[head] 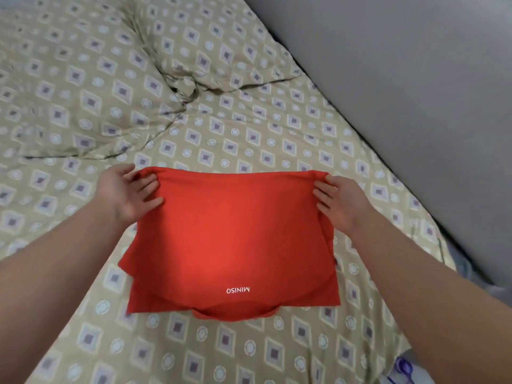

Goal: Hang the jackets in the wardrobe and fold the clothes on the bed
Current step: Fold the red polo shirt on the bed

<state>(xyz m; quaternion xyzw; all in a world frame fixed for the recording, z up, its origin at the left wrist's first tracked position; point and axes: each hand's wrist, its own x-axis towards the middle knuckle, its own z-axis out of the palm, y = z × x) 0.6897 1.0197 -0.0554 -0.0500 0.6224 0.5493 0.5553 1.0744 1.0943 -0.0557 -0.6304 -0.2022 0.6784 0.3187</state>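
You are gripping a folded red shirt (232,239) by its far corners, your left hand (128,194) pinching the left corner and your right hand (342,202) pinching the right. The shirt is lying flat on the bed (249,128), with white lettering showing near its closer edge.
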